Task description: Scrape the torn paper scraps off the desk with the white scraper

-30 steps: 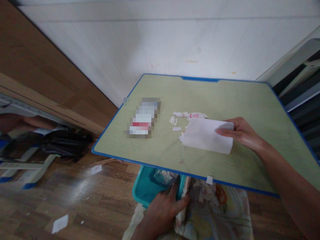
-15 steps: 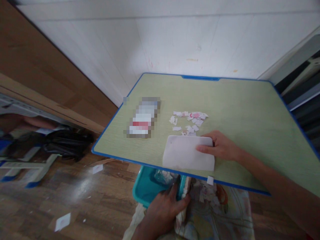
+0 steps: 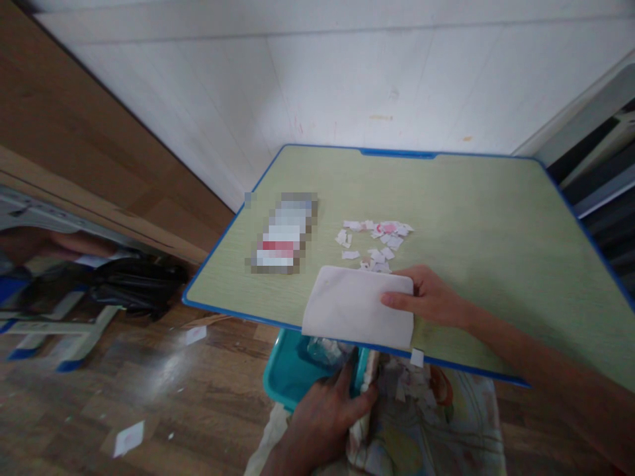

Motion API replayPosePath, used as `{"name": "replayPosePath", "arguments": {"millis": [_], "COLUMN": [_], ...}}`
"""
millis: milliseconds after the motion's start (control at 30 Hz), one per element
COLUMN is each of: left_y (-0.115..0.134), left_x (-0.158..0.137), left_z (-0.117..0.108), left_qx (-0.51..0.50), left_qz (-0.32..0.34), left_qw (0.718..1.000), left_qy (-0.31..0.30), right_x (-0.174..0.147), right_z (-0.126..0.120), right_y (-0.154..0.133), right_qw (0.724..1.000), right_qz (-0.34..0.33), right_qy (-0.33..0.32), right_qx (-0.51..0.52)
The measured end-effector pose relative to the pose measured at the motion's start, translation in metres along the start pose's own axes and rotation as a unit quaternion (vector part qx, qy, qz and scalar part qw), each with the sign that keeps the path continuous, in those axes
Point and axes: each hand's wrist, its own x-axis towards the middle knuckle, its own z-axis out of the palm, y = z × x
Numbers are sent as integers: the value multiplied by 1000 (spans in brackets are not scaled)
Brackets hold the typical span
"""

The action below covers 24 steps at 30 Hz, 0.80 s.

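My right hand (image 3: 426,294) pinches the right side of a white card (image 3: 360,307) with rounded corners, thumb on top. Its lower side reaches the table's front edge. Just beyond it, torn paper scraps (image 3: 389,230) lie on the table (image 3: 476,218). Below that edge, my left hand (image 3: 327,410) is closed on the right rim of a teal plastic basin (image 3: 282,370), beside the patterned cloth. A clear crumpled plastic item (image 3: 327,350) lies inside the basin. One small scrap (image 3: 417,357) sits at the table's edge.
A blurred-out phone-shaped object (image 3: 285,235) lies on the table's left. More scraps rest on the patterned cloth (image 3: 397,443) over the lap. Paper pieces (image 3: 129,437) are on the wooden floor. A black bag (image 3: 133,287) is at left; the white wall (image 3: 397,86) stands behind.
My right hand has slid the white card a little to the left and toward the front edge. My left hand and the basin stay put.
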Motion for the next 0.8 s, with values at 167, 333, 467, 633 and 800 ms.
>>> {"name": "replayPosePath", "arguments": {"millis": [167,333,467,633,800], "left_y": [0,-2,-2,-1,-2], "left_x": [0,0,0,0,0], "left_z": [1,3,3,5,6], "left_qx": [-7,-15,-6,12,7], "left_qz": [2,10,10,-1,7], "left_qw": [1000,1000,1000,1000,1000], "left_qy": [12,14,12,6,15], "right_x": [-9,-24,-29,-28,-24], "right_z": [-50,-70,-70,-81,-84], "right_y": [16,16,15,20,16], "right_qw": [997,983,982,984,934], "right_qz": [74,112,108,21,-35], "right_qy": [-1,-138,-151,167,354], "right_qx": [16,-35,-38,60,-43]}}
